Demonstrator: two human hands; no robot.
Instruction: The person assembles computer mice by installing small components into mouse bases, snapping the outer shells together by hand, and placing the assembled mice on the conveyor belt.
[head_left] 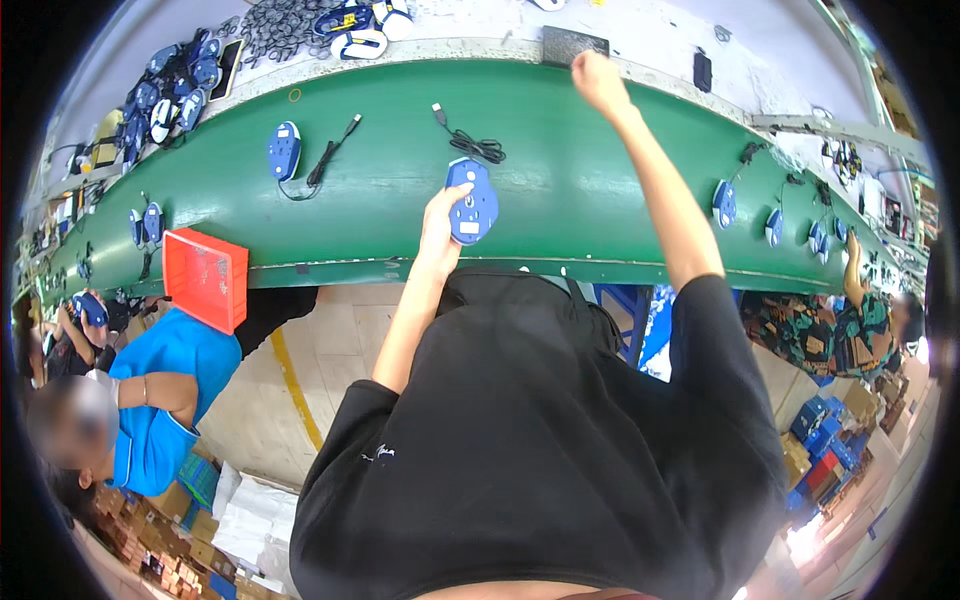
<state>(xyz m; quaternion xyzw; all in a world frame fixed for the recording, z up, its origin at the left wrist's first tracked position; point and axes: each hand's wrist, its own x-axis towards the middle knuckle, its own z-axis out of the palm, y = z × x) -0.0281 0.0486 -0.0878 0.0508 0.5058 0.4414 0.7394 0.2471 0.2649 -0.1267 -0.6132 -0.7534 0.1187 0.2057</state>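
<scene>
My left hand (440, 225) is closed round a blue computer mouse (473, 215), its underside turned up with the thumb lying across it. The black cable (477, 146) of this mouse lies bundled on the green belt (400, 200), its plug pointing away from me. My right hand (598, 82) stretches over the belt's far edge, beside a dark rectangular block (572, 42). Its fingers are curled in; whatever they hold, if anything, is hidden. Another blue mouse (285, 150) rests underside up on the belt to the left, with its tied cable beside it.
A red plastic bin (207, 278) stands at the belt's near edge on the left, next to a person in a blue shirt (175, 400). More mice (725, 203) lie along the belt to the right. Piled mice (165, 95) and black rings (290, 30) cover the far ledge.
</scene>
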